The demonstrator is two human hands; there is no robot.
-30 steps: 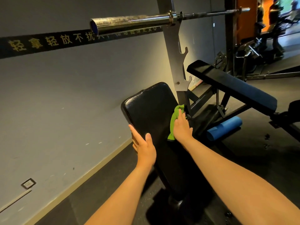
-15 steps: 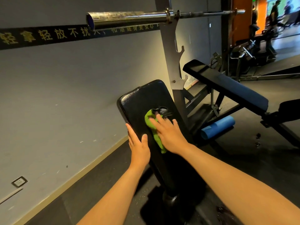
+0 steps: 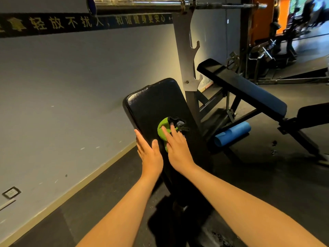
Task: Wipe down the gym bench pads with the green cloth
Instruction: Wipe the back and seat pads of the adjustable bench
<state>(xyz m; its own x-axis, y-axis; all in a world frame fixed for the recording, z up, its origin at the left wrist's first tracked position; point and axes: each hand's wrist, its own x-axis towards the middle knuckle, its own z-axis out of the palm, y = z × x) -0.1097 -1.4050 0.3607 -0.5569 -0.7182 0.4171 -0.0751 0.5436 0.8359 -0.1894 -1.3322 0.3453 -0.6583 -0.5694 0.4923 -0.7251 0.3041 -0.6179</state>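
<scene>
Coach: Where's the cloth [image 3: 162,130]?
Trainee: Mid-pad [image 3: 153,102], bunched under my right hand [image 3: 178,148], whose fingers are straight and spread, pressing it down. My left hand [image 3: 149,154] lies along the pad's left edge, fingers straight and together, holding nothing.
Coach: Risks?
Trainee: Probably 2. The glossy black vinyl looks slick and the pad tilts, so a soft, crumpled cloth could slip from under flat fingers. The steel upright [image 3: 185,50] stands just beside the right edge, so a wide stroke could knock knuckles.
Coach: Shape?
Trainee: Long, padded, rounded corners.
</scene>
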